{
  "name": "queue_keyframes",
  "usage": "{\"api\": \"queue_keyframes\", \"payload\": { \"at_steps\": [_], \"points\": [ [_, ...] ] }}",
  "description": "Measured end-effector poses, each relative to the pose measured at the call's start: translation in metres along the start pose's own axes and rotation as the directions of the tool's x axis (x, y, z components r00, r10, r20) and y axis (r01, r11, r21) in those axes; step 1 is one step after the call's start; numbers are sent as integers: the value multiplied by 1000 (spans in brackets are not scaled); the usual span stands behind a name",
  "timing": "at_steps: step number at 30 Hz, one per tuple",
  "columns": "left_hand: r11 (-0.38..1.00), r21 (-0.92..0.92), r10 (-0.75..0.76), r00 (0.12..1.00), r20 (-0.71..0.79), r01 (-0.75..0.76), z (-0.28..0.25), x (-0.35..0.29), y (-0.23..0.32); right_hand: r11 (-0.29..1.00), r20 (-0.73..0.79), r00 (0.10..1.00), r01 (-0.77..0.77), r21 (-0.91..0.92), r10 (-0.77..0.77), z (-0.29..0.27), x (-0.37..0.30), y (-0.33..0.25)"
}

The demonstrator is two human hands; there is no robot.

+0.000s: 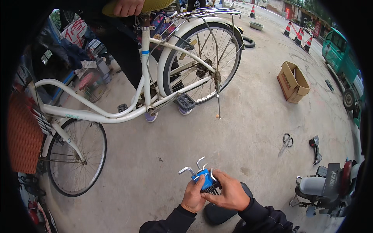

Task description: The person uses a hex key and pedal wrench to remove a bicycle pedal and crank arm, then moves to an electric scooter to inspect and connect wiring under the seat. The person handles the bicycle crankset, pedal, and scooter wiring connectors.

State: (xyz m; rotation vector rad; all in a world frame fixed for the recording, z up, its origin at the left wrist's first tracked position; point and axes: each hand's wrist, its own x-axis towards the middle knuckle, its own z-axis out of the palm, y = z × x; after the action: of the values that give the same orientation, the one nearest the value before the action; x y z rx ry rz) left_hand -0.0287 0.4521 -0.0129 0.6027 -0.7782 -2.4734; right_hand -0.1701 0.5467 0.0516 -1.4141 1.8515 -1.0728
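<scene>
A hex key set [206, 180] in a blue holder sits between my two hands, low in the middle of the view. Several silver bent keys stick out of its upper side, and dark straight shafts show below. My left hand [193, 197] grips the holder from the left, thumb across its front. From the other side my right hand [232, 193] closes around the right part of the set; its fingertips are partly hidden. Beyond my hands stands a white bicycle [145, 75] on its kickstand. Its saddle [151, 4] lies under another person's hand [128, 6].
Scissors [286, 141] and a cordless power tool [316, 149] lie on the concrete to the right, near a grey-and-red machine [330, 182]. Farther off are an open cardboard box [289, 83], traffic cones [298, 37] and a green vehicle [342, 50]. A black rounded object [217, 214] is below my hands.
</scene>
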Motion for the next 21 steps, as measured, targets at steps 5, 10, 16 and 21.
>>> {"api": "queue_keyframes", "payload": {
  "at_steps": [5,10,16,21],
  "points": [
    [996,59,75,994,-75,-71,5,7,16,978,-193,964,-162,130,186,-17,6,7],
    [918,355,201,979,-26,-179,4,7,11,983,-424,889,-183,21,174,-59,15,43],
    [433,771,441,856,270,-467,4,7,9,965,-496,856,-10,262,143,-100,13,31],
    [101,808,513,726,458,-580,2,15,19,714,-320,941,149,684,110,-92,0,-4]
  ]
}}
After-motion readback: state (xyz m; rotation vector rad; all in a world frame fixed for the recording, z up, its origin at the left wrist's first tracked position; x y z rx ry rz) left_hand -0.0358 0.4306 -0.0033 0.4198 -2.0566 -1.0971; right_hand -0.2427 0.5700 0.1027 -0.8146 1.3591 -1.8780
